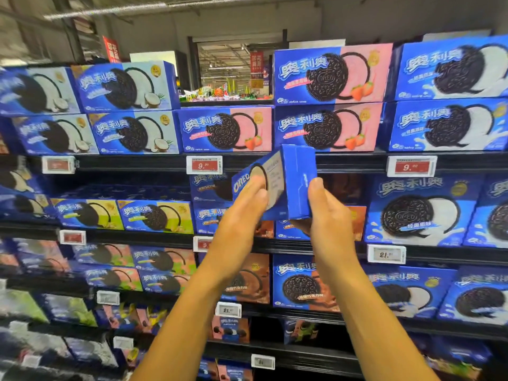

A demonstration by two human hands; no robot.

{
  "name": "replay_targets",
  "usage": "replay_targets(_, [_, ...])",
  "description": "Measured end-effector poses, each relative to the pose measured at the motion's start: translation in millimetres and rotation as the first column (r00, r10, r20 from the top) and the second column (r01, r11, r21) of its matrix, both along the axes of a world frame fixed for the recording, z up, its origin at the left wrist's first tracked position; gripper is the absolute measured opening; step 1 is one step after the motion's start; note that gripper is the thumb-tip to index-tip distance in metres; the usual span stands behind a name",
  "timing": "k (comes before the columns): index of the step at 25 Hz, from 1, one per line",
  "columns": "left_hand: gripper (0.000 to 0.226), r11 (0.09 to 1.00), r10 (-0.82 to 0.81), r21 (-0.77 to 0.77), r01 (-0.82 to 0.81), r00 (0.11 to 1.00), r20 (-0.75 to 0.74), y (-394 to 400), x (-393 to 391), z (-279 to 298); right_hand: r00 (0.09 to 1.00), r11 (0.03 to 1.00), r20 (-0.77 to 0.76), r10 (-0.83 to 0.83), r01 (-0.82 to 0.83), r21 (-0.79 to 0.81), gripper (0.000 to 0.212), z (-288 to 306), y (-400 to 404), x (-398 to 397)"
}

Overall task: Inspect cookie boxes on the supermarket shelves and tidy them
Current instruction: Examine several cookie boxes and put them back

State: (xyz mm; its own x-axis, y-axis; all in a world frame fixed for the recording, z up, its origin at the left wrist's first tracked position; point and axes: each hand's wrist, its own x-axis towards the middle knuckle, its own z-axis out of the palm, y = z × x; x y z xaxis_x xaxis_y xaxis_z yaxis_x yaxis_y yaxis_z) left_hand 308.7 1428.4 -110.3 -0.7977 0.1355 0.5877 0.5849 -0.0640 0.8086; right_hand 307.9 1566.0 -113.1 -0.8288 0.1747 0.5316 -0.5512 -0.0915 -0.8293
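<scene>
- Head view: a blue box (286, 185) is held up in front of the shelves (343, 160), tilted, its back and one narrow side toward the camera.
- Left hand (247, 204) grips the box from the left, thumb pressed on the back panel near the printed cookie; the fingers are hidden behind.
- Right hand (327, 213) grips the lower right corner, thumb lying along the narrow blue side, fingers curled under the bottom edge.
- Box sits between both hands, level with the second shelf, just below the pink boxes (330, 127) on the top shelf.
- Top shelf has a gap (225, 78) above one pink box in the middle stack.
- Red price tags (204, 165) clip along the shelf edge.
</scene>
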Motion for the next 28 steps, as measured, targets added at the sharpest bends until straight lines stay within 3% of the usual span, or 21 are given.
replay_targets(2, [0.035,0.998,-0.07,-0.007,0.07,0.995,-0.069,7,3,3,0.998,1.0,-0.065,-0.001,0.002,0.019,0.039,3,-15,5])
replay_targets(5, [0.059,0.96,-0.071,0.273,0.06,0.997,0.03,0,0,-2,0.993,0.994,-0.098,0.073,-0.064,0.087,0.042,0,-31,10])
replay_targets(7, [0.053,0.862,-0.154,0.499,0.094,0.985,0.081,-11,-5,-8,0.988,0.973,-0.118,0.094,-0.066,0.223,0.035,-4,-35,11])
replay_targets(10, [0.048,0.72,-0.267,0.679,0.144,0.96,0.08,-24,-13,-18,0.984,0.949,-0.156,0.085,-0.032,0.313,0.028,-11,-31,3])
replay_targets(12, [0.051,0.626,-0.329,0.756,0.19,0.944,0.035,-30,-17,-26,0.984,0.963,-0.159,-0.077,0.114,0.242,0.039,-21,-17,-8])
replay_targets(14, [0.049,0.568,-0.369,0.786,0.243,0.929,-0.021,-35,-21,-33,0.98,0.974,-0.017,-0.198,0.199,0.112,0.05,-30,2,-20])
replay_targets(16, [0.043,0.544,-0.392,0.792,0.276,0.918,-0.05,-39,-26,-36,0.986,0.99,0.092,-0.139,0.138,0.02,0.058,-35,15,-28])
replay_targets(20, [0.053,0.426,-0.522,0.852,0.304,0.852,-0.043,-41,-42,-49,0.993,0.994,0.091,0.076,-0.068,-0.089,0.064,-36,19,-36])
replay_targets(24, [0.051,0.419,-0.574,0.861,0.289,0.819,0.005,-40,-46,-59,0.99,0.985,-0.026,0.141,-0.142,-0.094,0.051,-37,23,-33])
replay_targets(26, [0.043,0.471,-0.536,0.845,0.253,0.843,0.046,-45,-46,-59,0.99,0.98,-0.05,0.134,-0.14,-0.141,0.05,-38,25,-30])
replay_targets(28, [0.053,0.58,-0.436,0.789,0.205,0.896,0.087,-52,-44,-56,0.993,0.973,-0.059,0.107,-0.116,-0.199,0.049,-38,29,-26])
